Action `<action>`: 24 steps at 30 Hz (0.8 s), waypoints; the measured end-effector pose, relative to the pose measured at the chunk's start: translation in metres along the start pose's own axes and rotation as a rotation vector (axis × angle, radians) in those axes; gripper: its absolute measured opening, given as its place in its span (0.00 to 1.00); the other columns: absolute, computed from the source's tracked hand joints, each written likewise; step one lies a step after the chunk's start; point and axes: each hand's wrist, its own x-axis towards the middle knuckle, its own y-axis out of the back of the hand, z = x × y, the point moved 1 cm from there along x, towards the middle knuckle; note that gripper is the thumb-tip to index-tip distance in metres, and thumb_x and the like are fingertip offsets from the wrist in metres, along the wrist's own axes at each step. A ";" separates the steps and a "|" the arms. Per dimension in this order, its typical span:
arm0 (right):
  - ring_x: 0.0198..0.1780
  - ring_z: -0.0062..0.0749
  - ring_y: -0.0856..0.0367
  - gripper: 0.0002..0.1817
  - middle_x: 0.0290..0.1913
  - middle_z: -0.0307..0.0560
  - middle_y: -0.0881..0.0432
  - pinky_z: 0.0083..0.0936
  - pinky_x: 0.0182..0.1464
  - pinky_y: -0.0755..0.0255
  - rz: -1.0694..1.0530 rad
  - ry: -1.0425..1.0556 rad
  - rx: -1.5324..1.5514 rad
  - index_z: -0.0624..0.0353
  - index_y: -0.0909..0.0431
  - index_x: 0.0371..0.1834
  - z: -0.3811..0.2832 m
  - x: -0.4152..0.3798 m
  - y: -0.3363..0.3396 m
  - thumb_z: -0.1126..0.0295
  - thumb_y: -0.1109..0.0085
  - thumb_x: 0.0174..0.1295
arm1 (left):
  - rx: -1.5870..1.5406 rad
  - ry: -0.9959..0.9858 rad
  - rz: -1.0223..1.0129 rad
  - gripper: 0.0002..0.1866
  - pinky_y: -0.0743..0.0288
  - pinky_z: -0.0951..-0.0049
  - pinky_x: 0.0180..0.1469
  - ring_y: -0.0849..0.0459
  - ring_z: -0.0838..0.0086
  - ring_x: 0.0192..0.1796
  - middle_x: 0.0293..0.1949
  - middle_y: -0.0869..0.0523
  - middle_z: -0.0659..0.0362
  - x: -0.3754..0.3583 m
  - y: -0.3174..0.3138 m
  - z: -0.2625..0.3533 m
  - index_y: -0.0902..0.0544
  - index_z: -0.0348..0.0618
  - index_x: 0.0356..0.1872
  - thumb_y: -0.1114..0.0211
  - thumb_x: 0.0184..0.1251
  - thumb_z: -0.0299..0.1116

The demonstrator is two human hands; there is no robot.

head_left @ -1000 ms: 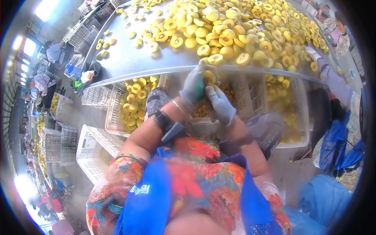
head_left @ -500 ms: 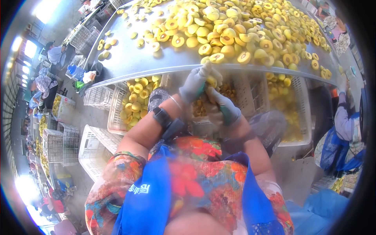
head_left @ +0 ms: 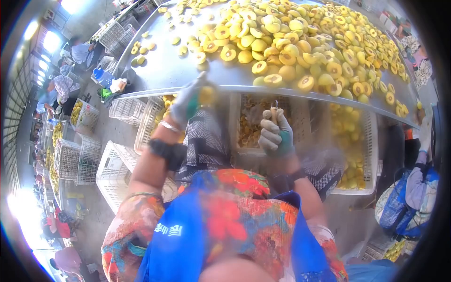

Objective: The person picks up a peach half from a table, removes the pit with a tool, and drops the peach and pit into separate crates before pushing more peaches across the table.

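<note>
My left hand (head_left: pixel 189 101), in a pale glove with a green palm and smeared by motion, is closed on a yellow peach half (head_left: pixel 206 95) just in front of the table edge. My right hand (head_left: pixel 276 131), gloved alike, is wrapped round the handle of a small pitting tool (head_left: pixel 275 107), whose curved metal tip points up. It hangs above a white crate (head_left: pixel 249 151) of brownish pits and scraps. Beyond both hands, many halved yellow peaches (head_left: pixel 291 51) are heaped on the metal table (head_left: pixel 164 70), some with pits showing.
Peach halves fill a crate (head_left: pixel 371 155) on the right and another (head_left: pixel 143 127) on the left, partly behind my left arm. A white crate (head_left: pixel 110 178) stands by my left side. Co-workers sit left and right, one with a lilac sleeve (head_left: pixel 416 188). A blue jug (head_left: pixel 101 76) is at the table's left corner.
My hands were together at the table edge over a peach. They have parted: the left moved left with a peach half, the right drew back and down with the tool.
</note>
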 end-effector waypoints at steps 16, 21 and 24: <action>0.15 0.16 0.39 0.25 0.24 0.30 0.33 0.19 0.14 0.39 0.139 0.075 -0.153 0.52 0.21 0.53 -0.006 0.003 -0.006 0.43 0.59 0.78 | 1.119 0.049 0.131 0.35 0.33 0.61 0.69 0.27 0.51 0.69 0.64 0.24 0.39 0.151 -0.128 -0.012 0.21 0.38 0.62 0.38 0.64 0.56; 0.14 0.16 0.40 0.25 0.24 0.30 0.33 0.19 0.14 0.41 0.201 0.088 -0.227 0.51 0.22 0.52 -0.003 0.001 -0.010 0.43 0.59 0.77 | 0.767 -0.138 0.152 0.33 0.26 0.65 0.60 0.18 0.58 0.57 0.55 0.18 0.43 0.146 -0.136 -0.025 0.25 0.35 0.58 0.28 0.58 0.47; 0.14 0.16 0.40 0.24 0.24 0.31 0.32 0.19 0.13 0.41 0.318 0.112 -0.378 0.51 0.23 0.51 -0.001 0.002 -0.015 0.43 0.58 0.77 | 0.601 -0.239 0.098 0.25 0.23 0.69 0.54 0.16 0.64 0.48 0.48 0.15 0.50 0.123 -0.147 -0.010 0.25 0.36 0.54 0.28 0.59 0.37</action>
